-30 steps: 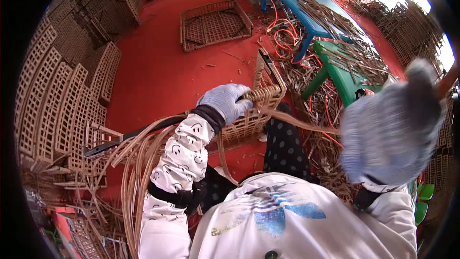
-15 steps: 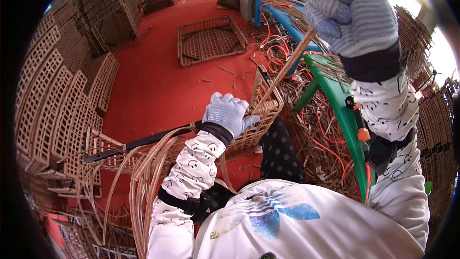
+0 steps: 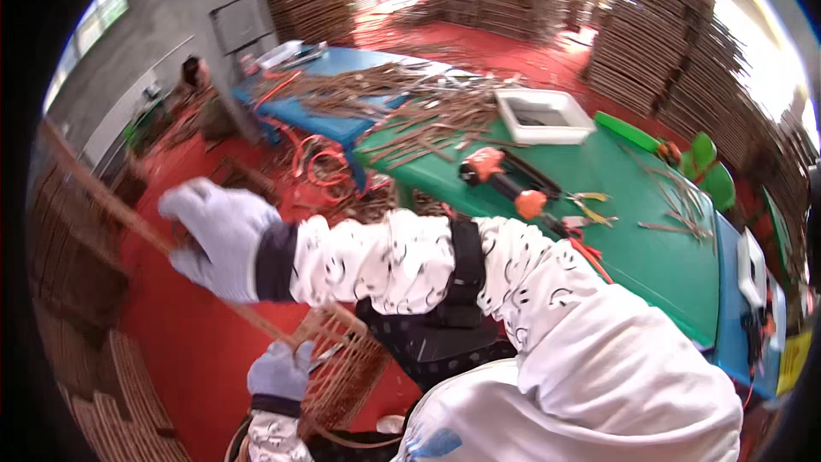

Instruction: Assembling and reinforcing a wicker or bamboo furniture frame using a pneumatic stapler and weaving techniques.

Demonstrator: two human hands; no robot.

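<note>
A long brown cane strip [image 3: 109, 201] runs slantwise from the upper left down to a woven cane basket [image 3: 346, 359]. My right hand [image 3: 218, 239], in a pale grey knitted glove, reaches across to the left with its fingers curled around the strip; a small gap shows between fingers and thumb. Lower down, my gloved left hand [image 3: 280, 370] is closed on the basket's rim, by the strip's lower end. The basket is tilted beside my dark dotted trouser leg, and its far side is partly hidden by my right arm.
To the right stands a green table [image 3: 650, 265] bearing an orange-and-black tool [image 3: 505, 180], pliers [image 3: 592, 205] and a white tray [image 3: 547, 133]. Cane strips cover much of the blue table [image 3: 333, 127] beyond. An orange hose [image 3: 325, 168] coils beneath. Woven stacks [image 3: 637, 56] line the back.
The view has swung to the right, bringing the green table top into sight. My right hand has come down from high up and now lies across toward the left; my left hand stays on the basket.
</note>
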